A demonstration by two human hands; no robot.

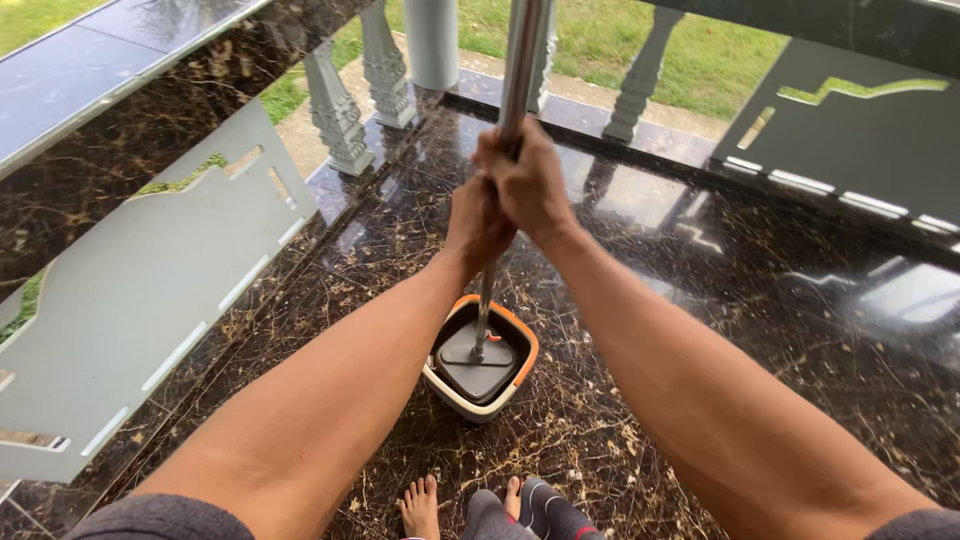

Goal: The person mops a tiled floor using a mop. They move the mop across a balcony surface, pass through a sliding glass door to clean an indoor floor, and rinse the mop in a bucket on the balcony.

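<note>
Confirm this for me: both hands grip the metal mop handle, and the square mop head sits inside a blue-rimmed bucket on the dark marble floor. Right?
Not quite. The head view shows the bucket has an orange rim, not blue. The rest holds: left hand and right hand grip the mop handle, and the square mop head sits inside it on the marble floor.

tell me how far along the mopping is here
Done: the dark marble floor looks glossy, though whether from mopping is unclear. In hand: the left hand and right hand grip the mop handle, with the mop head inside the orange-rimmed bucket. Left: the mop is not yet on the floor.
</note>
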